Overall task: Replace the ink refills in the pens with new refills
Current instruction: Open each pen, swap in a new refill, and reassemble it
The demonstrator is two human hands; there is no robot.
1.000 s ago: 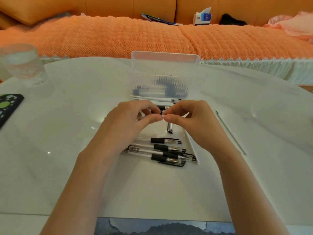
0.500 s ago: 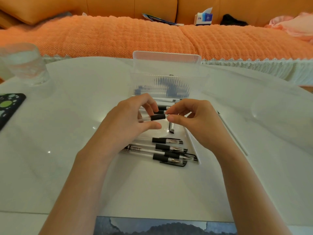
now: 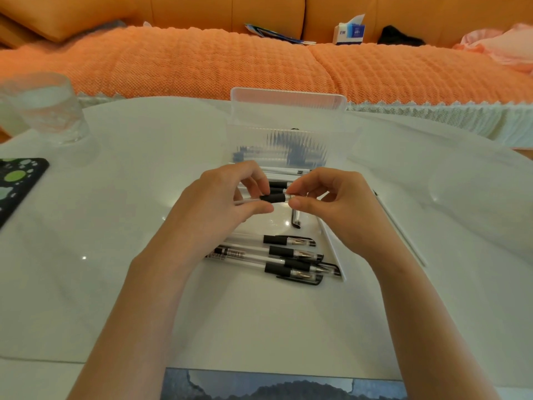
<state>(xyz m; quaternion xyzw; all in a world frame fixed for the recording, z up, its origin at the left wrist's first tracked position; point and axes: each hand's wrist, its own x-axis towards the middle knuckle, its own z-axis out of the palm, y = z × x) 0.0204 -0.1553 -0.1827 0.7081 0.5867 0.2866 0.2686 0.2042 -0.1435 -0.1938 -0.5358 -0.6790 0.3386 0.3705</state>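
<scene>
At the middle of the white table (image 3: 115, 255): I held one pen (image 3: 272, 197) level, just above the top, with its black grip sleeve showing in the gap between my hands.
My left hand (image 3: 219, 203): it gripped the pen's clear barrel, thumb beneath and fingers curled over; the barrel ran off left behind my fingers.
My right hand (image 3: 334, 206): thumb and forefinger pinched the pen's tip end, just right of the black sleeve, and the other fingers were loosely curled.
Grip: narrow on both sides, both closed on that same pen. I could not tell whether the tip piece was seated or loose.
Nearer me: a cluster of capped pens (image 3: 288, 256) lay side by side on the table, caps to the right, partly under my left wrist.
Under my right hand: a short dark part (image 3: 295, 219) lay on the table, apart from the held pen.
Just beyond my hands: a clear plastic box (image 3: 253, 137) stood with its lid raised; dark and white sticks showed dimly through its ribbed wall.
To the right: a thin white refill (image 3: 401, 229) lay alone on the table, running near to far.
Far left: a drinking glass (image 3: 46, 111) stood by the table's edge, and a dark case with green spots (image 3: 17, 183) lay nearer.
Beyond the table: an orange sofa (image 3: 202, 62) carried a tissue box (image 3: 349, 31).
</scene>
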